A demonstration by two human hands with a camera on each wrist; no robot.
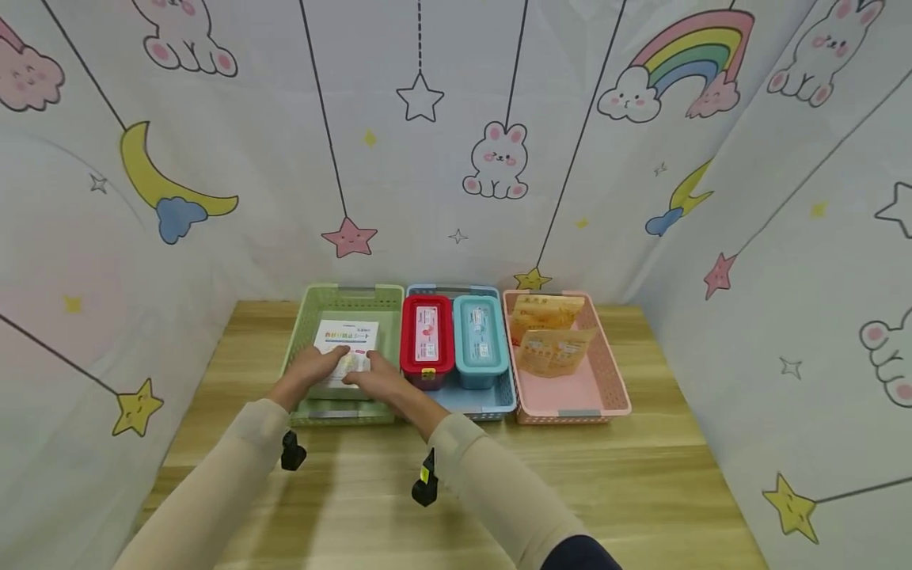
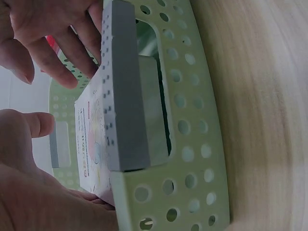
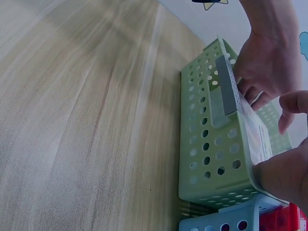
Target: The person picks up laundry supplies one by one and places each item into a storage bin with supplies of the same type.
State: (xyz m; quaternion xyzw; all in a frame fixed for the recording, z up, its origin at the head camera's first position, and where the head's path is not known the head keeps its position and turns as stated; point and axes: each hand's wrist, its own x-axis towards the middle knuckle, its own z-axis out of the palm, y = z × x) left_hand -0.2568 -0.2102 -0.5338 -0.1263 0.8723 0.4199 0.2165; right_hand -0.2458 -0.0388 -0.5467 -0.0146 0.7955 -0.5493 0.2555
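A white box [image 1: 349, 331] with coloured printing and Japanese lettering lies in the green basket [image 1: 390, 317], at its front half. My left hand [image 1: 313, 370] reaches in at the box's left side, thumb stretched out over the top. On the opposite side is my right hand [image 1: 385, 381], its thumb also extended over the box. In the left wrist view the fingers of the right hand [image 2: 57, 38] look nearly straight beside the box. The left hand's fingers [image 3: 257, 91] reach down inside the basket in the right wrist view, their tips partly hidden.
A blue basket [image 1: 456, 405] beside the green one holds a red-lidded container [image 1: 427, 364] and a light-blue-lidded container [image 1: 479, 360]. Right of it, a pink basket [image 1: 570, 396] holds two orange-brown packets [image 1: 552, 352]. Printed white curtains [image 1: 442, 214] enclose the wooden table [image 1: 570, 475].
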